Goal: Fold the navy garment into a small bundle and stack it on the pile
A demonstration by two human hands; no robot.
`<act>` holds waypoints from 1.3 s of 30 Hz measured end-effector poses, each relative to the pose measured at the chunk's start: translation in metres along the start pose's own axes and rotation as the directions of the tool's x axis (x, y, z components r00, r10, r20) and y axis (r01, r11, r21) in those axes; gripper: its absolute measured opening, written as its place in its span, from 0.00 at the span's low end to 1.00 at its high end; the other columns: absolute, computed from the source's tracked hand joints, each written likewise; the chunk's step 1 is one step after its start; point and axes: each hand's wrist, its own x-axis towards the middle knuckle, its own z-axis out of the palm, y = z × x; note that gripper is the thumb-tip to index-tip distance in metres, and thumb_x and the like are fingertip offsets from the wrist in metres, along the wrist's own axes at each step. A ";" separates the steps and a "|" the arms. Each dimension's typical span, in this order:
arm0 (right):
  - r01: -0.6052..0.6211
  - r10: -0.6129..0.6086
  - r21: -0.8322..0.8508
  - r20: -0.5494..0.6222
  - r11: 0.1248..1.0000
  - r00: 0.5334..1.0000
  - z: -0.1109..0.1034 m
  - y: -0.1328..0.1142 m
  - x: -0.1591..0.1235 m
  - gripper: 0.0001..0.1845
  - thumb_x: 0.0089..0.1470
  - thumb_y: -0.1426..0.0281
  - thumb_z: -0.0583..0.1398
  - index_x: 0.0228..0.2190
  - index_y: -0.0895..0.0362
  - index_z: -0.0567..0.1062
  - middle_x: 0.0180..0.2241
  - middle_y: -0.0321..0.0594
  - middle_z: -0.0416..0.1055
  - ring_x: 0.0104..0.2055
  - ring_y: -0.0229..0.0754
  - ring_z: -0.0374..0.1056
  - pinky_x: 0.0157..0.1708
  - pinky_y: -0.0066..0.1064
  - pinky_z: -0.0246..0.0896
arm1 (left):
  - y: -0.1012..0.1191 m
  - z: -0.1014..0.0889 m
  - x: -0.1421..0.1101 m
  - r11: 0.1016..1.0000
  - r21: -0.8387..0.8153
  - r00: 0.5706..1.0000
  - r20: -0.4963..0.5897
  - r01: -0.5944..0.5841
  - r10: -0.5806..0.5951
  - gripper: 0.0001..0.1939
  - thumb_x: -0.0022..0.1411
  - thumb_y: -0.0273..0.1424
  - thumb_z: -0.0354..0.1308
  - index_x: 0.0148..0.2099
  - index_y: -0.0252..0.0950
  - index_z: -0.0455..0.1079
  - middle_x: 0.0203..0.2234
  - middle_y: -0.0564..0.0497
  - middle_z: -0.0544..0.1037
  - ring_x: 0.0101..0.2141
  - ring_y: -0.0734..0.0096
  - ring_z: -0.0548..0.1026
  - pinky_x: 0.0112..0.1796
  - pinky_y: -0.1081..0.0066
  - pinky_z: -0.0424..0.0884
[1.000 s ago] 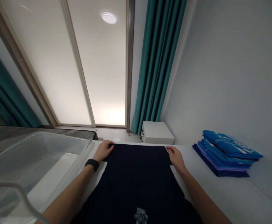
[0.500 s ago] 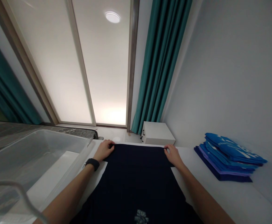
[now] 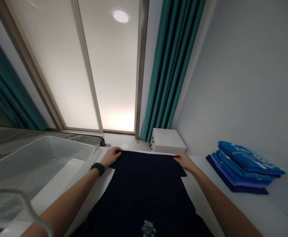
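Observation:
A dark navy cloth garment lies spread on the white table, reaching from the far edge toward me. Its far part forms a wider band with a step at each side. At the left far corner, my left hand, with a black band on the wrist, pinches the cloth between thumb and fingers. My right hand pinches the far edge near the right corner. A pale print shows at the bottom of the view, on dark cloth; whether this is the same garment I cannot tell.
On the right of the table sits a stack of folded blue and purple clothes. A clear plastic bin stands left, with a grey curved bar before it. Beyond the table is a white cabinet.
My right hand has shifted slightly, its fingers now lying more sideways, and more of the band's right corner shows. Both hands still pinch the far edge; the view has moved slightly.

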 end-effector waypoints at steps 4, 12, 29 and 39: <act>-0.069 0.068 -0.045 -0.028 0.997 0.997 -0.010 -0.010 0.019 0.01 0.43 0.70 0.63 0.22 0.53 0.77 0.25 0.39 0.76 0.33 0.45 0.72 0.36 0.33 0.62 | 0.014 -0.007 0.011 0.994 0.106 1.000 -0.027 0.017 -0.014 0.10 0.55 0.31 0.56 0.37 0.37 0.78 0.35 0.45 0.77 0.41 0.56 0.74 0.43 0.64 0.68; -0.266 0.258 0.088 0.094 0.960 0.962 -0.022 -0.039 0.022 0.08 0.54 0.69 0.57 0.37 0.55 0.74 0.14 0.32 0.73 0.11 0.36 0.64 0.16 0.24 0.53 | 0.039 -0.027 0.018 0.972 0.200 0.990 -0.088 0.127 -0.111 0.13 0.60 0.34 0.53 0.43 0.40 0.75 0.30 0.47 0.79 0.34 0.58 0.77 0.36 0.67 0.66; -0.300 0.300 0.400 0.063 0.866 0.952 -0.047 -0.065 -0.068 0.12 0.55 0.63 0.54 0.40 0.55 0.67 0.31 0.43 0.79 0.17 0.40 0.71 0.08 0.22 0.44 | 0.054 -0.070 -0.075 0.995 -0.071 0.985 -0.151 0.071 -0.081 0.16 0.60 0.40 0.49 0.42 0.40 0.72 0.22 0.54 0.75 0.25 0.66 0.72 0.27 0.71 0.62; -0.165 0.144 0.396 0.082 0.903 0.986 -0.015 -0.034 -0.157 0.12 0.49 0.59 0.54 0.32 0.53 0.69 0.27 0.36 0.76 0.19 0.40 0.66 0.22 0.31 0.61 | 0.041 -0.047 -0.161 0.977 -0.200 0.997 0.029 0.076 -0.071 0.16 0.61 0.44 0.48 0.41 0.43 0.73 0.21 0.55 0.75 0.22 0.66 0.72 0.26 0.70 0.64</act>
